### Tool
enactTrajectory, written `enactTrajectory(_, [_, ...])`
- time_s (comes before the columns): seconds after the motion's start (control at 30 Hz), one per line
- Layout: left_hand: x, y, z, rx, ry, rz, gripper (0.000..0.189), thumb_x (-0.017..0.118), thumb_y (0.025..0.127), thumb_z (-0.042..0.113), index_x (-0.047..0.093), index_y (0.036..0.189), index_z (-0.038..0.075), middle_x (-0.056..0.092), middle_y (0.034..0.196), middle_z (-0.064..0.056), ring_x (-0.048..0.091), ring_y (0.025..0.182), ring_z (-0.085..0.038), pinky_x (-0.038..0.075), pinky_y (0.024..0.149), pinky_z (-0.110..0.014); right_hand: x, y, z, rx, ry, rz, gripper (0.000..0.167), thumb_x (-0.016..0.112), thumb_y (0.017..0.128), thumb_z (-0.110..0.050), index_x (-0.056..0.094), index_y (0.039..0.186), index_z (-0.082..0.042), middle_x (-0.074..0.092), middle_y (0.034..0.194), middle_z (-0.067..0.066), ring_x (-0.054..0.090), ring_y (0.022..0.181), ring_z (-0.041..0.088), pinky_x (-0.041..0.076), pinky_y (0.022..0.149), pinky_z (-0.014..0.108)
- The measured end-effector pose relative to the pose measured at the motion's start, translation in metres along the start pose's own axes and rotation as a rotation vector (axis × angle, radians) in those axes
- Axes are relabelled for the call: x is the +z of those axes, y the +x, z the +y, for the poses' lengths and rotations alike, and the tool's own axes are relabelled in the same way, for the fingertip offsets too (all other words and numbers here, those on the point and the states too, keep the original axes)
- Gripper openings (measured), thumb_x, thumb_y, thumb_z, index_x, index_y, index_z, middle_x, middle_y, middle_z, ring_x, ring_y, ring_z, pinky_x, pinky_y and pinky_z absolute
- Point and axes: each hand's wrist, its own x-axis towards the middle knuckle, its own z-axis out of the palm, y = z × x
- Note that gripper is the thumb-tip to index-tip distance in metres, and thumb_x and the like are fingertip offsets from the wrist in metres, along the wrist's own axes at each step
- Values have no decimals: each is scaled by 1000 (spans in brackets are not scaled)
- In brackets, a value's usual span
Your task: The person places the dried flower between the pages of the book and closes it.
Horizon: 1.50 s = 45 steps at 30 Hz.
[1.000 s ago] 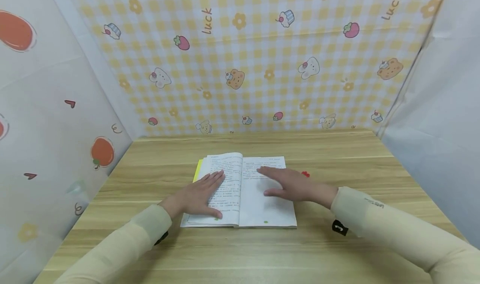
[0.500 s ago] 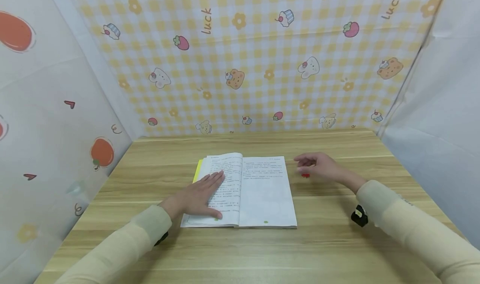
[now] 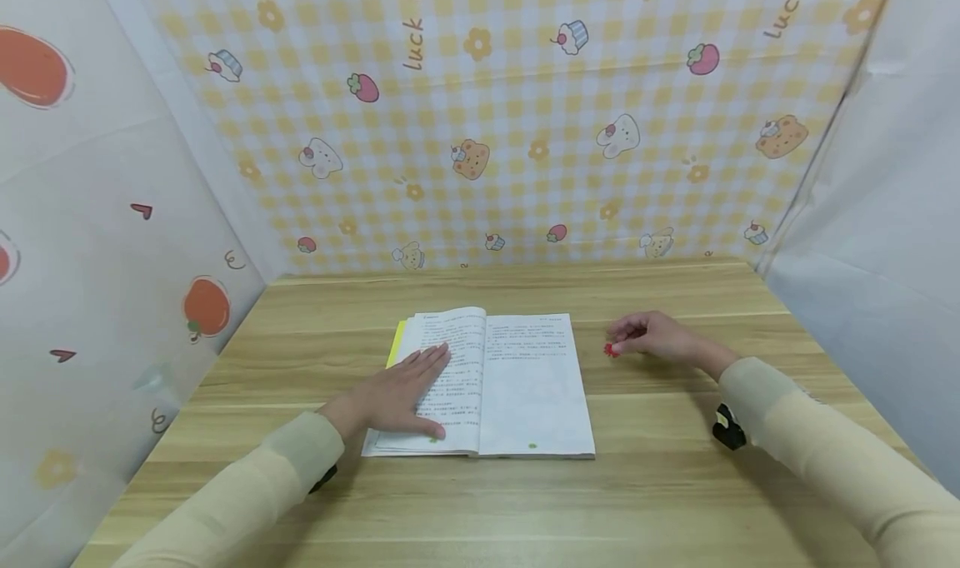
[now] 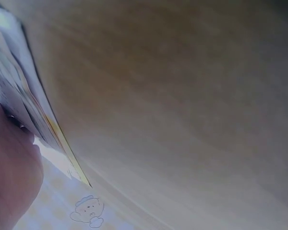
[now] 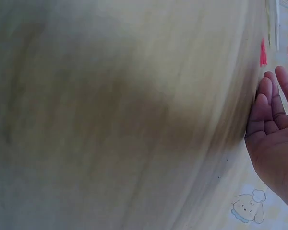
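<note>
An open book with printed pages and a yellow edge on its left lies on the wooden table. My left hand rests flat on the left page, fingers spread; the left wrist view catches part of this hand beside the page edges. Right of the book lies a small red thing with a ragged outline, its kind too small to tell. My right hand is right at it, fingers bent and thumb tip by its edge. In the right wrist view, a small gap separates the fingers from the red thing.
The wooden table is bounded at the back by a yellow checked cloth with cartoon prints. A white printed sheet hangs on the left and a plain white one on the right. Black devices sit at the wrists.
My right hand has left the right page, moved rightward off the book, then lowered to the red thing. The left hand and the book have stayed put.
</note>
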Motion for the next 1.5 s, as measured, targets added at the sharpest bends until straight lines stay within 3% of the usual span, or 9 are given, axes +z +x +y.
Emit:
enactTrajectory(0.3, [-2,0,2,0,-9,-3,120,41,76,86,2,155,4,-4,162,-9,-3,147,-21,5,118,-37,5,3,5,14,-7,4,38,75,86,-15,65,117,5,63,98,9,52,87,19,47,70,24])
enactTrajectory(0.83, [0,0,2,-8,-37,7,122,42,75,87,3,156,4,-3,162,-8,-2,147,-21,5,118,-37,8,2,1,-5,-44,28,22,76,85,-11,70,102,1,66,94,7,53,84,20,47,70,25])
enactTrajectory(1.1, [-1,0,2,-8,-43,3,121,43,75,86,3,156,4,-3,162,-8,-2,147,-21,5,118,-36,9,4,4,-10,-86,59,9,66,91,-5,71,97,-2,69,92,4,57,84,17,47,71,26])
enactTrajectory(1.5, [-1,1,2,-13,-39,1,122,45,75,85,2,156,5,-4,162,-7,-2,147,-20,5,118,-37,14,5,3,-27,-163,100,10,64,93,-6,71,87,-5,67,82,0,55,78,16,45,74,32])
